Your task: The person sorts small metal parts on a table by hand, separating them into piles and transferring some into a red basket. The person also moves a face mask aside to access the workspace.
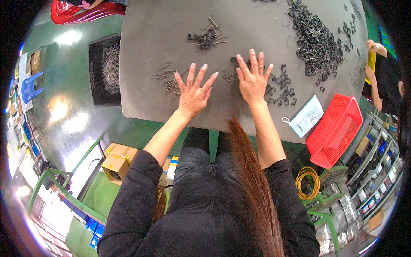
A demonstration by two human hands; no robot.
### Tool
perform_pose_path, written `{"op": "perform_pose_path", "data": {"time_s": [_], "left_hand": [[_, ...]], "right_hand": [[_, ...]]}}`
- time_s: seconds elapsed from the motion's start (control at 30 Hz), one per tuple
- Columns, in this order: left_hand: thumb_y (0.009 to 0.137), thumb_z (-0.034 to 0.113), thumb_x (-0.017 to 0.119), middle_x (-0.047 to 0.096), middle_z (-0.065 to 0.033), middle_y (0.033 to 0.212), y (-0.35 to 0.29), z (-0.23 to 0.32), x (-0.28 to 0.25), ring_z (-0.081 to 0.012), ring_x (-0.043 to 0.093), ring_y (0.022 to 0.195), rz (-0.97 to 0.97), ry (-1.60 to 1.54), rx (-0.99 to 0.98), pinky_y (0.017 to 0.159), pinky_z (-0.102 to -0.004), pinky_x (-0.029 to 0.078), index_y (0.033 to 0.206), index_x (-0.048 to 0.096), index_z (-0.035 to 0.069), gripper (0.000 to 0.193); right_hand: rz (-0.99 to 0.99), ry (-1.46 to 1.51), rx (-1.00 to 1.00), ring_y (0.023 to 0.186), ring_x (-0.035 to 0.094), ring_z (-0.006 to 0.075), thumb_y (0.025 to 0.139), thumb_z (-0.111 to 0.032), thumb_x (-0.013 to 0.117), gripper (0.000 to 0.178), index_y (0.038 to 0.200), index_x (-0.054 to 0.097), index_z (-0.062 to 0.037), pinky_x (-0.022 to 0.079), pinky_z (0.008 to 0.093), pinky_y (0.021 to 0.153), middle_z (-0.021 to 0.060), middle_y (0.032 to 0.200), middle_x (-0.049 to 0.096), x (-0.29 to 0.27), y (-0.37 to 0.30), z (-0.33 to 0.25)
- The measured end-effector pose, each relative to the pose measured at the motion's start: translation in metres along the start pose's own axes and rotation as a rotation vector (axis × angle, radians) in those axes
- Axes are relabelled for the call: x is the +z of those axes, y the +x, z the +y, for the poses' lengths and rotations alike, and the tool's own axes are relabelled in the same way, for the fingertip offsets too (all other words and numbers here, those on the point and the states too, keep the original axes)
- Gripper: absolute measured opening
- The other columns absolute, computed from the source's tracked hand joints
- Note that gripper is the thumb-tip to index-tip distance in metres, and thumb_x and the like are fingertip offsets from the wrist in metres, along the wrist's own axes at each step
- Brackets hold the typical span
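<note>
My left hand point(192, 95) is spread flat over the grey tabletop point(145, 38), fingers apart. Beside its fingertips lies a loose group of bent wire hooks point(171, 86), partly covered by the hand. My right hand point(253, 81) is also spread, with nothing gripped. Its fingers partly hide a few wire hooks point(231, 75) and dark pieces. To its right lie several small black U-shaped clips point(283, 79). Farther off, in front of both hands, sits a mixed little heap of wire hooks and black clips point(208, 39).
A large pile of black clips point(314, 47) covers the table's far right. At the right edge are a light-blue face mask point(306, 116) and a red plastic basket point(336, 130). A black bin of wire pieces point(110, 66) stands left. Another person's hands point(371, 60) hold something yellow.
</note>
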State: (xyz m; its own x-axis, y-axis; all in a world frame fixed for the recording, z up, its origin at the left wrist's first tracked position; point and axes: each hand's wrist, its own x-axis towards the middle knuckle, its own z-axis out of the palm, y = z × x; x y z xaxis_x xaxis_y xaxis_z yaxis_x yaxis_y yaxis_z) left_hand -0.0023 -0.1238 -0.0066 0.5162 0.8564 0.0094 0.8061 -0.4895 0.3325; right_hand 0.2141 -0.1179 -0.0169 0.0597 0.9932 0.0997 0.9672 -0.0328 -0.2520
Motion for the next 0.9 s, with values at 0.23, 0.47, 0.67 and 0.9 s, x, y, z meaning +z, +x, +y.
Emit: {"op": "perform_pose_path", "data": {"time_s": [0.23,0.47,0.67,0.9], "left_hand": [[0.092,0.029,0.051,0.025,0.0057,0.151,0.024,0.025,0.011,-0.0236,0.009,0.144,-0.132,-0.016,0.121,0.103,-0.0707,-0.007,0.143,0.034,0.025,0.054],[0.091,0.027,0.05,0.022,-0.0057,0.152,0.009,-0.03,-0.004,-0.0245,0.009,0.144,0.001,0.063,-0.065,0.106,-0.0675,-0.004,0.144,0.029,0.007,0.06],[0.093,0.038,0.046,0.01,-0.0132,0.155,0.078,-0.024,0.021,-0.032,0.002,0.144,0.143,0.002,-0.097,0.106,-0.0666,-0.001,0.147,0.018,0.005,0.069],[0.091,0.037,0.049,0.011,-0.0104,0.155,0.033,0.013,0.019,-0.0315,-0.001,0.144,0.024,-0.081,-0.04,0.104,-0.0686,-0.005,0.147,0.021,0.01,0.069]], "right_hand": [[-0.003,-0.155,0.09,0.14,0.022,0.029,0.091,-0.034,0.053,0.046,0.135,0.046,-0.0273,0.012,0.0636,0.107,0.0033,0.148,0.032,-0.01,-0.021,0.029],[-0.112,0.07,-0.079,0.141,0.02,0.0239,0.093,-0.034,0.051,0.05,0.141,0.04,-0.0255,0.009,0.0583,0.111,0.0015,0.151,0.029,-0.005,-0.03,-0.004],[0.049,-0.142,0.167,0.139,0.027,0.0263,0.095,-0.033,0.048,0.044,0.137,0.045,-0.0206,0.014,0.062,0.108,0.0043,0.147,0.035,0.006,-0.001,0.018],[0.092,0.072,0.016,0.14,0.024,0.0245,0.092,-0.03,0.052,0.042,0.134,0.048,-0.0211,0.017,0.054,0.111,0.0028,0.146,0.036,-0.007,0.042,-0.008]]}}
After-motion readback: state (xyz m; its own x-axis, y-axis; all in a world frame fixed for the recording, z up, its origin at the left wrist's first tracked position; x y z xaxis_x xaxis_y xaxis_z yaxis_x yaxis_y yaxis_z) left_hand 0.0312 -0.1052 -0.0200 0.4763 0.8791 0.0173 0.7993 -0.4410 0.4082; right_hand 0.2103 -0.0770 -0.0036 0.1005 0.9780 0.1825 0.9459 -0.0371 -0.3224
